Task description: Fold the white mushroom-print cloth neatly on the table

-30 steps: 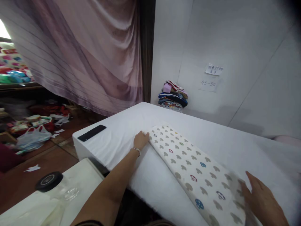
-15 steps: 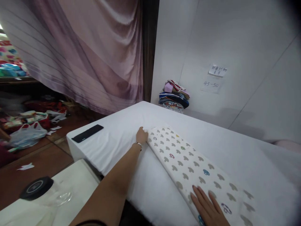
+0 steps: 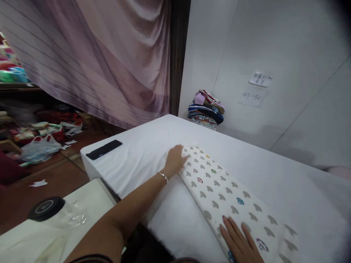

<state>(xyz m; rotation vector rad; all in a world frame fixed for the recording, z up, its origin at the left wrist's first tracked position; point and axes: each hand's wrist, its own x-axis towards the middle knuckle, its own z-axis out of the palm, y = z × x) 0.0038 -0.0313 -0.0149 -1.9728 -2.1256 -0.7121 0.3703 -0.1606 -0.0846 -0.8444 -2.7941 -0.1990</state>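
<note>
A long folded strip of white cloth (image 3: 227, 186), printed with grey mushroom-like shapes and a few coloured ones, lies slantwise on the white-covered table (image 3: 153, 135). At its far left corner rests my left hand (image 3: 174, 160), wearing a bracelet, palm down on the cloth with the thumb apart from the fingers. Part of that corner is hidden under it. My right hand (image 3: 240, 239) lies flat on the near end of the strip, fingers stretched out and thumb apart.
A black phone (image 3: 104, 149) lies near the table's left edge. Folded cloths (image 3: 206, 107) are stacked by the wall. At lower left, a clear jar (image 3: 75, 215) with a black lid (image 3: 47, 208) lies on a pale surface. A purple curtain (image 3: 123, 65) hangs behind; a plastic bag (image 3: 40, 149) is on the floor.
My left hand has shifted right, from the cloth's far corner edge onto its top, with its thumb now spread. My right hand stays flat in nearly the same spot.
</note>
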